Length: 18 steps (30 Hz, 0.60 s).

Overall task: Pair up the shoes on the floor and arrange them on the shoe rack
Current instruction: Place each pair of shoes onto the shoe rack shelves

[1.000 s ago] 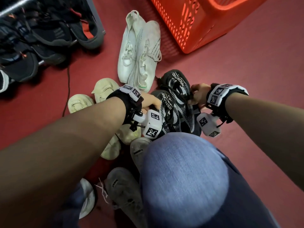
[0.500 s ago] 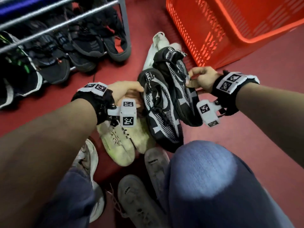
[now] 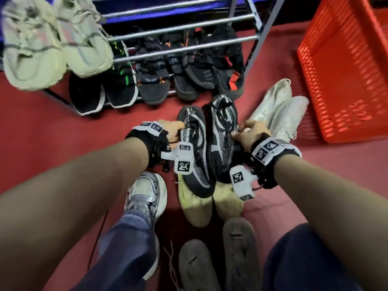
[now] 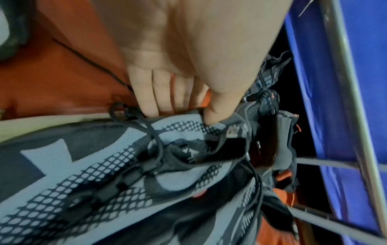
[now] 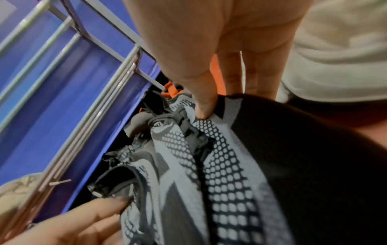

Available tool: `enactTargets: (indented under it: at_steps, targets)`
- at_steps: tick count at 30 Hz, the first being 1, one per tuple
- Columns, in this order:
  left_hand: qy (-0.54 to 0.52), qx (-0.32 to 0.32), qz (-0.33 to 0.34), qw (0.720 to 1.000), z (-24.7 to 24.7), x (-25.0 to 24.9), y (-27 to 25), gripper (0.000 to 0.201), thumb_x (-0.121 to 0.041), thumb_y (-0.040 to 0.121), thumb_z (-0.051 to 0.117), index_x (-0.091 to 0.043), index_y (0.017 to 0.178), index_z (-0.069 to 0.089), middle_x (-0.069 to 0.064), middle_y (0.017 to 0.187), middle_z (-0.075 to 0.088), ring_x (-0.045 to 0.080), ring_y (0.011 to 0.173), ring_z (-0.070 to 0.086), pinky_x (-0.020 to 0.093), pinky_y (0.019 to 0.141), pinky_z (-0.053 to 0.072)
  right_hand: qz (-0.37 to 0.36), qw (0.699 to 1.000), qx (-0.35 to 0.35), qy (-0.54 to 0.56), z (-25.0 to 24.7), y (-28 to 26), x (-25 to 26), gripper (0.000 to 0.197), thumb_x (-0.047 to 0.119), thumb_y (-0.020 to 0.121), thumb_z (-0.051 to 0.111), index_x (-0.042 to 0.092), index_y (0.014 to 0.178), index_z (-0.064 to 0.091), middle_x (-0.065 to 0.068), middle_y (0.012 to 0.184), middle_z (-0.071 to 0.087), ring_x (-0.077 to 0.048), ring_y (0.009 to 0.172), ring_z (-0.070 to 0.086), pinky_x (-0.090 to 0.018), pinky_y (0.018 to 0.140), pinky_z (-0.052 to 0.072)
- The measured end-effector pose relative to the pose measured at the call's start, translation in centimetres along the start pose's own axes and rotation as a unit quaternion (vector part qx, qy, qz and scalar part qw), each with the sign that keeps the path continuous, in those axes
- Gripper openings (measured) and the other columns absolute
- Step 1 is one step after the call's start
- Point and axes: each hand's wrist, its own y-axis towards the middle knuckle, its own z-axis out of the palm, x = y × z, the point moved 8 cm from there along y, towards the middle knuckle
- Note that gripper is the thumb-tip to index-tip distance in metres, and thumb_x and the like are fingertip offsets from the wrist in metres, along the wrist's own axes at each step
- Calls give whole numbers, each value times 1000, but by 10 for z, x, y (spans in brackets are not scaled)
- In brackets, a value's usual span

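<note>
Currently:
left hand point(image 3: 171, 131): you pinch left black-and-white knit sneaker point(image 3: 194, 156) at its collar
right hand point(image 3: 251, 134): you pinch right black-and-white knit sneaker point(image 3: 223, 135)
pair: side by side, before shoe rack point(image 3: 249, 57)

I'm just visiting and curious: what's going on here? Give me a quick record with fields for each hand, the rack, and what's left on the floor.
left hand: grips one black-and-white mesh shoe at its collar
right hand: grips the matching mesh shoe
shoe rack: dark pairs on the bottom shelf, cream sneakers on an upper one
floor: white pair, yellowish pair, grey pair
basket: red, right of the rack
</note>
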Motion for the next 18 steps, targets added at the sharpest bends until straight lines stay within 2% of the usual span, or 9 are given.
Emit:
enactTargets:
  at_steps: [1,3,4,6,8,9,13,16,18]
  targets:
    - [16,-3,-7,1000,-3,4,-1,9,-8,80,69,-1,82,66,9,75,74,15,69,71,31,72,60,12,1000,12,-2,6,-2,-8,22,24,80,75,17,70,56,0,66,63,-21,68,64,-25,68,53]
    - [67,7,-7,998,-3,9,0,20,-12,72,73,0,87,67,11,93,74,19,81,69,34,83,58,28,999,43,13,13,1,-20,15,29,71,76,19,72,65,-7,74,72,-28,75,71,-41,74,60]
    - [98,12,-3,995,-3,11,0,20,-13,74,73,0,88,66,9,87,72,17,79,66,31,82,57,37,997,57,28,15,3,-22,11,26,71,76,21,76,68,-8,78,74,-29,73,71,-45,72,60]
    - [134,4,-2,991,-8,21,-7,9,-11,82,69,-8,80,61,3,67,64,13,67,60,25,65,54,56,992,105,40,17,-3,-18,13,14,81,73,23,88,67,-9,75,71,-24,56,66,-36,55,57]
    - [143,-4,-27,989,-13,45,-14,15,-14,84,70,-11,77,56,2,71,59,15,72,58,30,69,55,69,983,171,25,23,-15,-21,26,9,87,69,32,96,61,-5,68,65,-19,41,61,-27,42,50]
    - [143,2,-49,989,-13,61,-19,19,-18,83,72,-10,77,56,3,75,59,16,73,59,34,73,57,73,976,203,30,29,-22,-24,32,7,87,67,35,100,60,-5,70,66,-18,41,62,-27,41,49]
    - [132,21,-75,988,-2,96,-27,25,-27,79,77,-15,81,56,11,89,69,25,73,69,44,72,61,76,968,222,90,44,-27,-35,65,-11,86,59,35,130,49,0,85,67,-14,56,66,-27,40,53]
    - [100,32,-73,992,3,97,-30,30,-18,82,76,-13,96,50,13,97,65,27,78,68,37,65,60,70,964,225,123,48,-29,-29,69,-18,87,50,30,136,45,2,89,66,-19,75,63,-29,50,57]
    - [80,36,-75,993,4,98,-29,39,-9,82,75,-11,110,47,16,105,64,29,82,69,38,68,60,60,964,225,128,50,-27,-25,70,-22,88,45,28,138,42,2,91,64,-18,79,61,-27,50,55]
